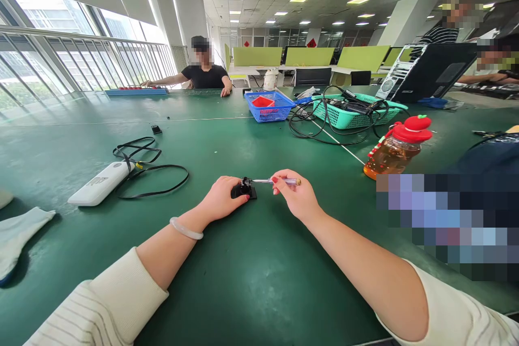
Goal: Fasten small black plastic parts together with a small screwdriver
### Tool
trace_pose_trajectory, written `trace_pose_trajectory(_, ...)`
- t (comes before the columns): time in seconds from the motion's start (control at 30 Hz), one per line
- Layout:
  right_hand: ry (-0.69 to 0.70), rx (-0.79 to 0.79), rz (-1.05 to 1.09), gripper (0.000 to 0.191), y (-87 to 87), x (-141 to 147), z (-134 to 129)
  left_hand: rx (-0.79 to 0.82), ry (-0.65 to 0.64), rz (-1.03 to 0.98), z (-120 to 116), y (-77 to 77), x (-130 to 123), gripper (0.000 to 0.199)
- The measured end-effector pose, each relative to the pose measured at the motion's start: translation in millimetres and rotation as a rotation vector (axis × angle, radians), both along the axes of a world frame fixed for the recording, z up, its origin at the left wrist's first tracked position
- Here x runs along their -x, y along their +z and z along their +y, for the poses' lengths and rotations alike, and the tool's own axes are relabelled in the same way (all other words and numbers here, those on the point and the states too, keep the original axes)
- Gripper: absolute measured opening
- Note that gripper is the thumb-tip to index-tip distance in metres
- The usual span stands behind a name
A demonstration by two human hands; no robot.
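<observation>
My left hand [224, 197] is closed around a small black part with a flat base [248, 191], holding it down on the green table [259, 259]. What exactly the black part is I cannot make out. In my right hand [298, 197] is a screwdriver [288, 181] with a clear handle, pinched between thumb and fingers. Its shaft lies nearly level and points left, with the tip at the top of the black part. Whether the tip sits in a screw is too small to tell.
A white power bank [99, 184] with a black cable lies left. Ahead stand a blue basket [271, 113] and a teal basket [344, 119] of cables. A red-lidded bottle [393, 154] is at right, a light cloth [22, 235] at far left. A person [205, 73] sits across the table.
</observation>
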State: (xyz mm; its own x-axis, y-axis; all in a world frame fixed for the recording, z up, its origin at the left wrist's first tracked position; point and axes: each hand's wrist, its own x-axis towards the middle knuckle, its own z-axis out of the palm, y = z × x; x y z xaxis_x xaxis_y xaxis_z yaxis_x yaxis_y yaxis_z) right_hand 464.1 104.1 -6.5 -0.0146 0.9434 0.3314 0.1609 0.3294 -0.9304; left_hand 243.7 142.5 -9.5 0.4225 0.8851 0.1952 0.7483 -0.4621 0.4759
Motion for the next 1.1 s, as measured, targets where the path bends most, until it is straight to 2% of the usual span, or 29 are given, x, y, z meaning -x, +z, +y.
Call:
trace_pose_trajectory(0.2, -0.041, 0.008, -0.134, 0.033, 1.9, 2, -1, 0.015, 0.0, -0.022, -1, -0.7, 0, 0.039)
trace_pose_trajectory(0.33, -0.073, -0.082, -0.128, 0.025, 7.5, 2, -5, 0.008, -0.004, -0.027, -1, 0.3, 0, 0.037)
trace_pose_trajectory(0.47, -0.017, -0.168, -0.134, 0.031, 12.9, 1, -13, 0.015, -0.021, -0.019, -2, 2.7, -1, 0.033)
trace_pose_trajectory(0.63, 0.064, -0.191, -0.199, 0.031, 14.2, 2, -16, 0.034, -0.021, -0.007, -3, 4.8, -1, 0.034)
trace_pose_trajectory(1.1, -0.019, -0.19, -0.191, 0.031, 12.4, 1, -13, 0.011, -0.04, -0.015, -2, 4.3, -1, 0.032)
